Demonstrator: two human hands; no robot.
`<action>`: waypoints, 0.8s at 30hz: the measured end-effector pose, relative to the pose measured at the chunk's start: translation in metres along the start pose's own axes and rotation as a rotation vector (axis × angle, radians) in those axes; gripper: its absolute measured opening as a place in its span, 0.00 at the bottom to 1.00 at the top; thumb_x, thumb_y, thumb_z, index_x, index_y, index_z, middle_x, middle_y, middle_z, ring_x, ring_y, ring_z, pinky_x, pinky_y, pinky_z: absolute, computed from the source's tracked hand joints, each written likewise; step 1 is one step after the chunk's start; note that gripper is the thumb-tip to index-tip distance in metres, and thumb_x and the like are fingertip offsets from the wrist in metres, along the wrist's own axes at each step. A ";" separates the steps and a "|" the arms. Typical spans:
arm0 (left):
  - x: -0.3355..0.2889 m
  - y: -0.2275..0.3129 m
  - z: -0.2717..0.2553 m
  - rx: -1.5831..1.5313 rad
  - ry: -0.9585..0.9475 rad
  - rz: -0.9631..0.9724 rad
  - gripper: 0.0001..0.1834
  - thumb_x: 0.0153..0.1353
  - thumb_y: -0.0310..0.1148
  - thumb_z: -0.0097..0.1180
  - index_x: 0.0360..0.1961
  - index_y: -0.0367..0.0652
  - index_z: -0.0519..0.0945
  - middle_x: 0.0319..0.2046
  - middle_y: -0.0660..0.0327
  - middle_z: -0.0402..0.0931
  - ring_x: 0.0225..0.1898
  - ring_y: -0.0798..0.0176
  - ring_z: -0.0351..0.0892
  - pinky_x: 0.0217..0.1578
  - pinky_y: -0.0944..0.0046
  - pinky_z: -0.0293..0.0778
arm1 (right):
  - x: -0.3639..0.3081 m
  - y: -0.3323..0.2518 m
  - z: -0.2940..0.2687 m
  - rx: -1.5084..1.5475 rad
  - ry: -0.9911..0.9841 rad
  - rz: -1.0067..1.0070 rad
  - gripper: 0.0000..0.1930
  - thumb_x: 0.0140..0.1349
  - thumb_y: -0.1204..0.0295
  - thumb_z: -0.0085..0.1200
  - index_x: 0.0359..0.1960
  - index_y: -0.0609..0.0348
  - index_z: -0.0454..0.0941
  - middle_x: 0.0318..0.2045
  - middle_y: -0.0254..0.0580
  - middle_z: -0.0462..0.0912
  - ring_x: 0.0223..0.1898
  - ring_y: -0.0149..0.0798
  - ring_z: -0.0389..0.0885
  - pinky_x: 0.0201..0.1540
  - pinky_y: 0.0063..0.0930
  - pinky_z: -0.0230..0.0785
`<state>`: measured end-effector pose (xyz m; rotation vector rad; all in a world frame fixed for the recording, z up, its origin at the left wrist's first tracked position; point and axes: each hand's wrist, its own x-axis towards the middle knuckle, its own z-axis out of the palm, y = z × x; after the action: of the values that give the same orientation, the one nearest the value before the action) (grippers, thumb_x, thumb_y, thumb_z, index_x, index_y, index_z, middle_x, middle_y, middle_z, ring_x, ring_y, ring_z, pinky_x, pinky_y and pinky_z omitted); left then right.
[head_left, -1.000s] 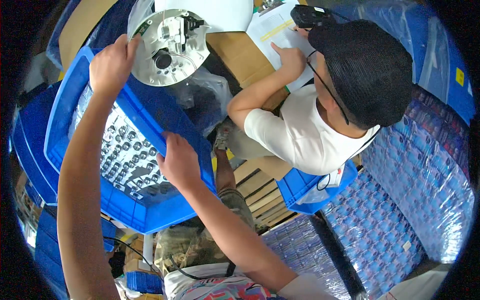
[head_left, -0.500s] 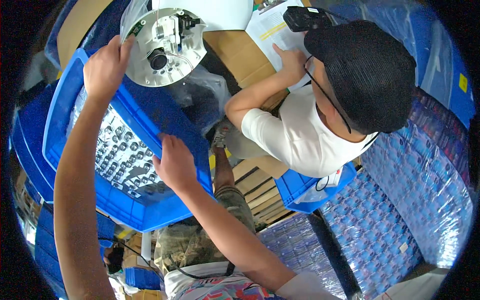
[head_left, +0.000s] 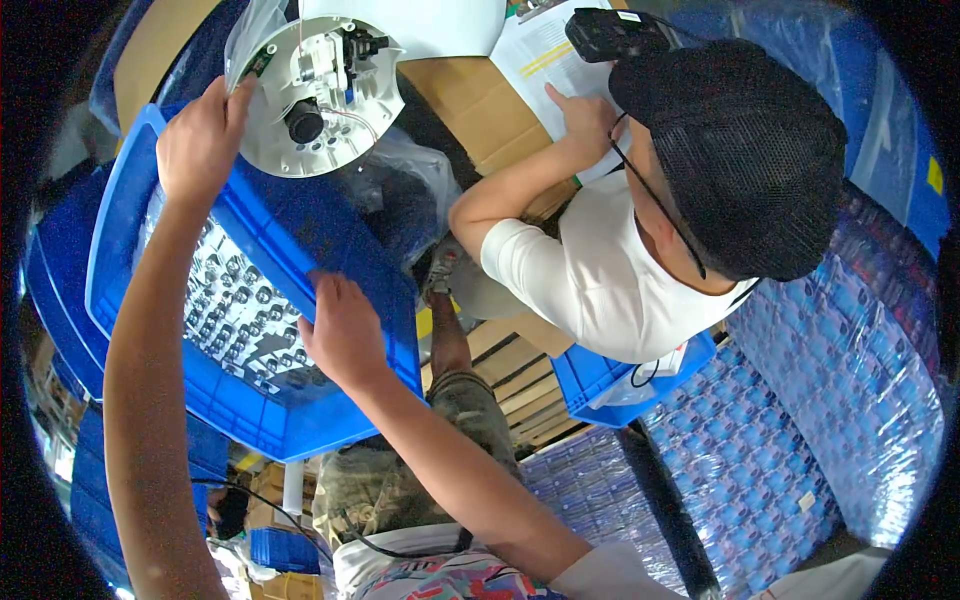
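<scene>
Blue plastic is filling the middle of the view: a large crate (head_left: 300, 230) that both of the person's hands are gripping. The right hand (head_left: 345, 335) is lying flat on the crate's near right wall with its fingers spread and curled over the rim, pressing on the plastic. The left hand (head_left: 200, 140) is closing on the crate's far corner, fingers wrapped over the edge; whether it is also pinching the clear plastic bag (head_left: 250, 30) just above it cannot be told.

Inside the crate, rows of small silver and dark metal parts (head_left: 225, 310) are lying packed together under a clear film. Just beyond the crate's far rim, a round white device (head_left: 320, 95) with a dark lens at its centre and exposed wiring is sitting face up. To the right of the crate, another person in a white shirt (head_left: 600, 280) and a black mesh cap (head_left: 740, 150) is leaning over a sheet of paper (head_left: 545, 55) on brown cardboard (head_left: 480, 110), one hand (head_left: 585, 120) resting on the sheet.
</scene>
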<state>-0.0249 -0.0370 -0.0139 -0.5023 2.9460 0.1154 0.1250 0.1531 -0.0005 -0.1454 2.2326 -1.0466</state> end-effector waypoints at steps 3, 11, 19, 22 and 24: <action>0.000 -0.001 0.000 0.011 -0.004 0.014 0.22 0.63 0.53 0.41 0.29 0.45 0.73 0.22 0.50 0.76 0.29 0.45 0.77 0.30 0.47 0.69 | 0.000 0.001 0.002 0.022 -0.011 0.005 0.23 0.46 0.72 0.60 0.45 0.66 0.68 0.37 0.52 0.74 0.41 0.51 0.74 0.45 0.39 0.69; 0.000 -0.002 -0.002 -0.010 0.004 0.006 0.21 0.63 0.53 0.41 0.29 0.46 0.73 0.22 0.50 0.76 0.29 0.46 0.77 0.29 0.47 0.69 | 0.000 -0.001 -0.001 0.012 -0.036 -0.015 0.25 0.46 0.72 0.60 0.46 0.66 0.67 0.36 0.51 0.73 0.40 0.50 0.73 0.45 0.38 0.69; 0.001 0.003 -0.002 0.008 0.010 0.003 0.20 0.63 0.52 0.42 0.30 0.46 0.74 0.22 0.50 0.76 0.29 0.46 0.77 0.29 0.48 0.69 | 0.000 0.002 -0.005 0.013 -0.018 -0.022 0.24 0.46 0.72 0.60 0.46 0.66 0.67 0.37 0.52 0.73 0.40 0.51 0.73 0.45 0.39 0.68; 0.001 0.002 -0.005 0.013 0.005 0.000 0.20 0.63 0.52 0.42 0.31 0.47 0.75 0.22 0.50 0.76 0.29 0.46 0.77 0.28 0.48 0.69 | 0.000 0.003 -0.003 0.030 -0.019 -0.040 0.24 0.46 0.72 0.60 0.45 0.67 0.67 0.37 0.53 0.73 0.40 0.51 0.73 0.45 0.39 0.68; 0.000 0.000 -0.003 0.014 0.000 0.002 0.20 0.63 0.52 0.42 0.31 0.47 0.75 0.22 0.50 0.76 0.29 0.46 0.77 0.28 0.48 0.69 | 0.000 0.004 -0.001 0.041 -0.030 -0.044 0.24 0.46 0.72 0.60 0.46 0.67 0.67 0.37 0.53 0.73 0.41 0.52 0.73 0.45 0.39 0.68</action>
<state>-0.0250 -0.0371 -0.0113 -0.4974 2.9456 0.0954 0.1251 0.1563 -0.0023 -0.1921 2.1885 -1.1058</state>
